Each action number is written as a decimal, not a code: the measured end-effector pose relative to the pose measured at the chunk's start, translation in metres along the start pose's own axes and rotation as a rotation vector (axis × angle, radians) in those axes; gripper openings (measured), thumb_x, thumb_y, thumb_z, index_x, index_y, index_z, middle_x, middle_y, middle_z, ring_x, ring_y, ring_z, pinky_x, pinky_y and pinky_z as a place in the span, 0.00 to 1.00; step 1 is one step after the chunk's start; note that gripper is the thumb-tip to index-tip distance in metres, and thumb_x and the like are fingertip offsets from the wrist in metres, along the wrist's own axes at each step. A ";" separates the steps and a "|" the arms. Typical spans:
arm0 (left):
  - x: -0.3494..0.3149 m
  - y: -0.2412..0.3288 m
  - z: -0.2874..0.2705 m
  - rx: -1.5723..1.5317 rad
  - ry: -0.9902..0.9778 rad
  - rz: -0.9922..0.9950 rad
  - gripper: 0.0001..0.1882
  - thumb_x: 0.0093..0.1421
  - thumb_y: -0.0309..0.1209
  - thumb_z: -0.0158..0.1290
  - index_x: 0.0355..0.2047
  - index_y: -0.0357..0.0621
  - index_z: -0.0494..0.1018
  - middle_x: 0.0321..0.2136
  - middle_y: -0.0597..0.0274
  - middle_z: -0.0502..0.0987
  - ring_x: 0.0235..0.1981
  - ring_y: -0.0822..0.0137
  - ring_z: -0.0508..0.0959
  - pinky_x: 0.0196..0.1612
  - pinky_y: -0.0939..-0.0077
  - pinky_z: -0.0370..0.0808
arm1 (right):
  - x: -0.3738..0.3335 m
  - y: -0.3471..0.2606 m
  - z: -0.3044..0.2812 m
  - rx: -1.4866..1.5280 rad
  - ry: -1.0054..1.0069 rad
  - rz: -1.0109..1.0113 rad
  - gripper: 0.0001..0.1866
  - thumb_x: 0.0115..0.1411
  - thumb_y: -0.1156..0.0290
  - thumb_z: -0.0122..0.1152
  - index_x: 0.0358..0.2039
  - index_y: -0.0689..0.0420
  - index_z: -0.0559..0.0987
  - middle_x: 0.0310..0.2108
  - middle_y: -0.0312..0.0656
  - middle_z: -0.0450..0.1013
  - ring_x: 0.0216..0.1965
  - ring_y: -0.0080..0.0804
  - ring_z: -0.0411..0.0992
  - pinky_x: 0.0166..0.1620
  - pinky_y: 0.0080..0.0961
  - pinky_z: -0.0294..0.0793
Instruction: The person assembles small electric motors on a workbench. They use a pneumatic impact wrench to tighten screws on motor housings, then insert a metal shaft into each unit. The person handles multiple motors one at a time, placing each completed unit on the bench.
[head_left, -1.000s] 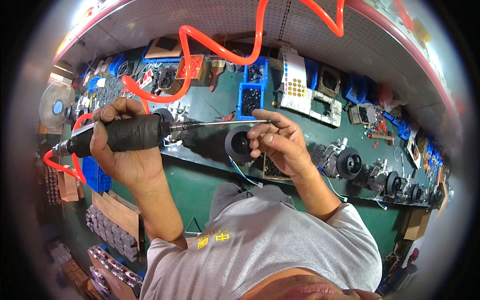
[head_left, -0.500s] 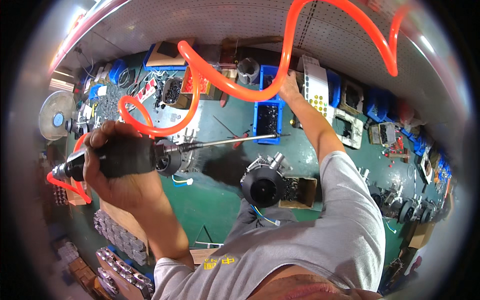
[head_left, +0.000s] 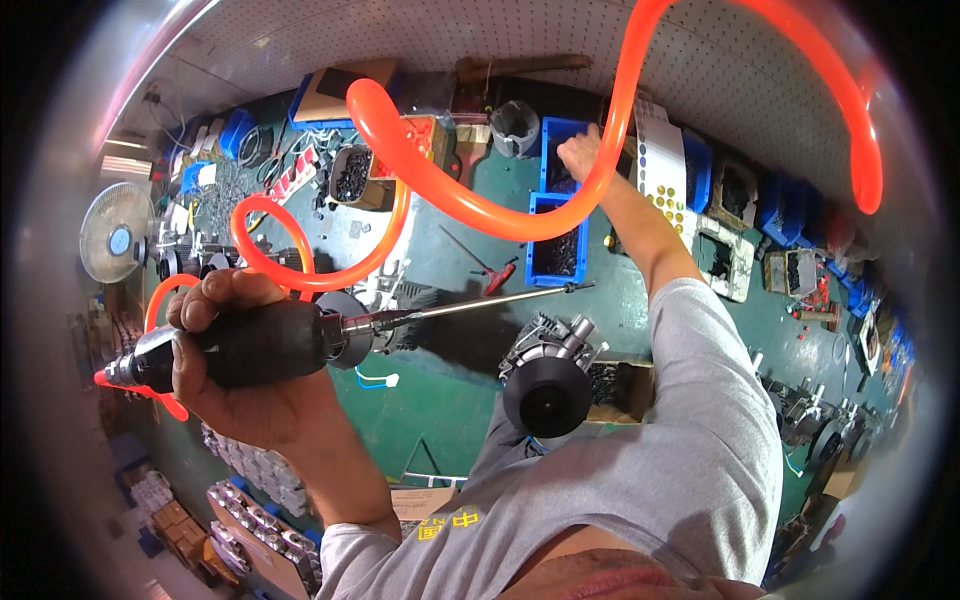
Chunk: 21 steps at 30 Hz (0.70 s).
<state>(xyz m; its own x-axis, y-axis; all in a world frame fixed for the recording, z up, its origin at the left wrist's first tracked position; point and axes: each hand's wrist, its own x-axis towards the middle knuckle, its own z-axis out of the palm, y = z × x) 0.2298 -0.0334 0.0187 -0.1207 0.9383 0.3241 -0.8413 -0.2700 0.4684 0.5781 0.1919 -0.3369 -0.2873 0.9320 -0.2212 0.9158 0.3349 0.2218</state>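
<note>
My left hand [head_left: 235,395] is closed round the black grip of an air screwdriver [head_left: 265,345], held up over the bench's left part. Its long thin bit points right, with the tip in front of the nearer blue bin [head_left: 532,245], which holds small dark parts. At the back, my right hand [head_left: 580,155] reaches down into the farther blue bin [head_left: 547,150]. Its fingers are bent together; whatever they pinch is too small to make out. A metal unit with a round black cover [head_left: 547,395] sits at the bench's front edge, below the bit.
A thick orange air hose [head_left: 470,210] loops across the view above the bench. A red-handled tool [head_left: 498,278] lies left of the bins. A box of small parts [head_left: 640,390] stands beside the unit. Farther left are a fan [head_left: 118,240] and a bin of dark pieces [head_left: 350,175].
My right hand has come more into view over the farther bin, with its fingers bent down into it. The screwdriver stays in my left hand, slightly lower; the whole view has shifted a little.
</note>
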 end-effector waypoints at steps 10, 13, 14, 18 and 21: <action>0.000 0.001 -0.004 0.033 0.036 0.014 0.09 0.62 0.26 0.57 0.40 0.34 0.74 0.40 0.55 0.79 0.51 0.54 0.78 0.65 0.54 0.72 | 0.001 0.002 0.000 0.024 -0.055 -0.066 0.10 0.56 0.79 0.63 0.36 0.51 0.87 0.37 0.43 0.83 0.48 0.37 0.79 0.65 0.53 0.59; 0.001 0.001 -0.006 0.008 0.042 0.024 0.10 0.61 0.26 0.57 0.41 0.34 0.74 0.40 0.55 0.78 0.52 0.53 0.78 0.65 0.53 0.72 | 0.004 0.009 0.004 0.090 -0.014 -0.085 0.12 0.56 0.81 0.61 0.38 0.53 0.85 0.38 0.45 0.82 0.49 0.40 0.78 0.67 0.57 0.58; 0.001 0.002 -0.007 -0.001 0.049 0.033 0.10 0.61 0.26 0.57 0.41 0.34 0.74 0.40 0.55 0.78 0.52 0.53 0.78 0.65 0.53 0.72 | 0.005 0.012 0.006 0.138 0.020 -0.097 0.12 0.57 0.82 0.60 0.39 0.53 0.84 0.38 0.45 0.82 0.49 0.42 0.78 0.68 0.59 0.58; 0.004 0.002 -0.009 0.048 0.064 0.044 0.09 0.62 0.26 0.58 0.42 0.38 0.73 0.38 0.56 0.79 0.52 0.56 0.77 0.63 0.56 0.72 | 0.018 0.041 0.020 0.382 0.182 -0.125 0.15 0.58 0.84 0.55 0.41 0.52 0.82 0.36 0.48 0.80 0.49 0.49 0.77 0.68 0.64 0.58; 0.007 -0.001 -0.009 0.027 0.056 0.022 0.09 0.62 0.26 0.58 0.42 0.38 0.74 0.38 0.56 0.79 0.52 0.56 0.77 0.63 0.55 0.72 | 0.026 0.054 0.028 0.426 0.250 -0.161 0.14 0.58 0.83 0.54 0.38 0.51 0.83 0.34 0.49 0.79 0.49 0.49 0.77 0.68 0.64 0.59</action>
<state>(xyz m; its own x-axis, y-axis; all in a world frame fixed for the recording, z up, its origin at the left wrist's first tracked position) 0.2249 -0.0248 0.0136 -0.1688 0.9426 0.2880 -0.8238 -0.2954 0.4838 0.6280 0.2307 -0.3577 -0.4448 0.8953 0.0241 0.8724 0.4392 -0.2146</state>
